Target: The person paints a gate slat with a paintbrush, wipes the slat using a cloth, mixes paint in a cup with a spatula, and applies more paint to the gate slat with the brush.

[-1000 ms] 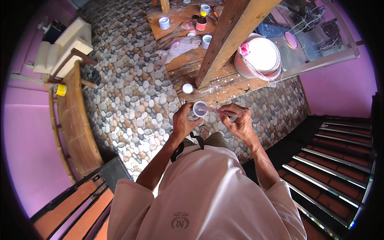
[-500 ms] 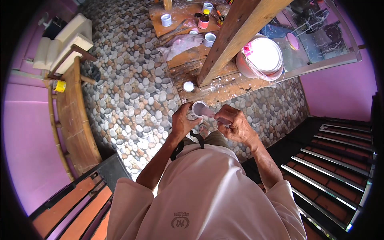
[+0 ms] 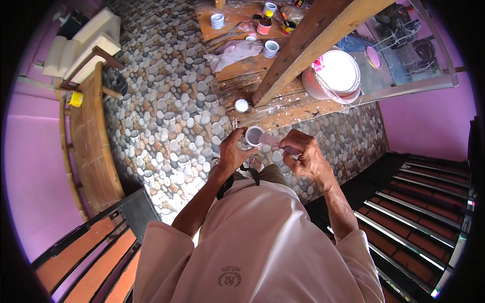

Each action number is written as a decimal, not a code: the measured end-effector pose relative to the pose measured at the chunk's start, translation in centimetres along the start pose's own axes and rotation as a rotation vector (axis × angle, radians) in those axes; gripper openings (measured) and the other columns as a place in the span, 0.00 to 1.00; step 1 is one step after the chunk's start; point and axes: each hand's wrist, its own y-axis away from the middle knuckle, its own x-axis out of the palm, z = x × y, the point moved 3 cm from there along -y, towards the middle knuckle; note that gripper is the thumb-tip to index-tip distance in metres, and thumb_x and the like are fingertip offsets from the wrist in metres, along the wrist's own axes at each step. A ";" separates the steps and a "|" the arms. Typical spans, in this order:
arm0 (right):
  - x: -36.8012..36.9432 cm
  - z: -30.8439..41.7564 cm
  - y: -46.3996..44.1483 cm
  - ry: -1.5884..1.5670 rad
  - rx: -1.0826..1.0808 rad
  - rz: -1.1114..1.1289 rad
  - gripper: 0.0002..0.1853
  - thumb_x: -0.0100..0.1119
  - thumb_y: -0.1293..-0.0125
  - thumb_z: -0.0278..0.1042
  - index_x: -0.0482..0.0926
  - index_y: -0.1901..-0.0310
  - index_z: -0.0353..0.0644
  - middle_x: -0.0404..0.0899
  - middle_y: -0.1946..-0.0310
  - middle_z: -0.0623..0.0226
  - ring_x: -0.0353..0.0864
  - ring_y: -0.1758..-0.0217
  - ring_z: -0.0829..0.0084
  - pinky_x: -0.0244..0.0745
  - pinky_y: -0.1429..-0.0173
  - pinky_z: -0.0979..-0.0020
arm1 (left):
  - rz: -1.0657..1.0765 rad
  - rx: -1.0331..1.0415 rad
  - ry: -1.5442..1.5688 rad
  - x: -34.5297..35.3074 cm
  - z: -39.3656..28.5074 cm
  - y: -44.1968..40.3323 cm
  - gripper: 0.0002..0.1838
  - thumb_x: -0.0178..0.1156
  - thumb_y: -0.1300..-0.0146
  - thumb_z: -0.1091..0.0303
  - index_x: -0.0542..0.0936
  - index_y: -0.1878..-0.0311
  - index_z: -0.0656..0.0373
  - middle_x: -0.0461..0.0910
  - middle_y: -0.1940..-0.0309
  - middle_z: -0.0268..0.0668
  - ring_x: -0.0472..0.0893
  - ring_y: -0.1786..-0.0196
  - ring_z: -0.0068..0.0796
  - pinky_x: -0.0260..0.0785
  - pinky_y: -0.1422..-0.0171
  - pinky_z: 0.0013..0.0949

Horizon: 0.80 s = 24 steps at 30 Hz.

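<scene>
My left hand (image 3: 234,153) is wrapped round a small white can (image 3: 254,136) with greyish contents, held upright over the pebble-patterned floor. A flat, pale pinkish tool (image 3: 269,140), which looks like a brush or spatula, is gripped in my right hand (image 3: 303,154). Its wide end reaches to the can's right rim. What lies inside the can is hard to make out. Just beyond my hands, a small tin with white contents (image 3: 241,105) stands on the paint-spotted wooden table (image 3: 283,113).
A large white-topped bucket (image 3: 336,73) stands beside a slanted wooden post (image 3: 308,48). Small cans, a yellow-capped bottle (image 3: 264,24) and a pale cloth (image 3: 232,54) lie farther back. A bamboo bench (image 3: 93,146) with a yellow can (image 3: 75,98) is left; black metal slats (image 3: 409,202) are right.
The view has shifted slightly. My right hand has turned and moved a little right, and the tool's wide end is now at the can's rim instead of down in its mouth.
</scene>
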 end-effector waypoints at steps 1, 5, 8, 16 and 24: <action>-0.1 0.1 0.0 0.005 -0.003 -0.004 0.14 0.57 0.57 0.20 0.80 0.64 0.37 0.77 0.70 0.58 0.79 0.71 0.58 0.75 0.66 0.63 | -0.002 -0.001 0.000 0.0 0.0 0.0 0.31 0.78 0.59 0.71 0.77 0.48 0.60 0.82 0.55 0.45 0.83 0.53 0.44 0.75 0.49 0.37; -0.3 0.2 0.0 0.017 -0.001 -0.002 0.14 0.58 0.55 0.21 0.80 0.63 0.37 0.78 0.70 0.58 0.80 0.73 0.59 0.76 0.67 0.63 | -0.018 0.011 0.023 0.0 -0.2 -0.1 0.30 0.78 0.58 0.70 0.77 0.48 0.60 0.82 0.55 0.45 0.83 0.54 0.43 0.75 0.49 0.36; -0.4 0.1 0.2 0.018 0.009 -0.035 0.14 0.58 0.56 0.21 0.80 0.63 0.37 0.78 0.71 0.59 0.80 0.73 0.59 0.76 0.67 0.63 | -0.026 0.008 0.022 -0.1 0.3 0.0 0.30 0.78 0.58 0.70 0.77 0.48 0.60 0.82 0.56 0.45 0.83 0.54 0.43 0.75 0.50 0.37; 0.5 -2.0 1.0 -0.184 0.211 -0.290 0.09 0.61 0.36 0.31 0.81 0.60 0.34 0.82 0.72 0.61 0.82 0.72 0.73 0.77 0.67 0.72 | -0.050 0.020 -0.022 -0.1 1.0 0.0 0.31 0.78 0.58 0.69 0.76 0.48 0.59 0.82 0.57 0.44 0.83 0.56 0.44 0.75 0.52 0.38; 2.8 -4.4 1.4 -0.561 0.513 -0.499 0.17 0.60 0.29 0.42 0.82 0.60 0.33 0.80 0.79 0.66 0.79 0.78 0.80 0.73 0.74 0.77 | -0.087 0.077 -0.077 -0.4 0.0 -0.2 0.33 0.78 0.60 0.69 0.76 0.47 0.61 0.81 0.53 0.45 0.83 0.52 0.44 0.76 0.48 0.38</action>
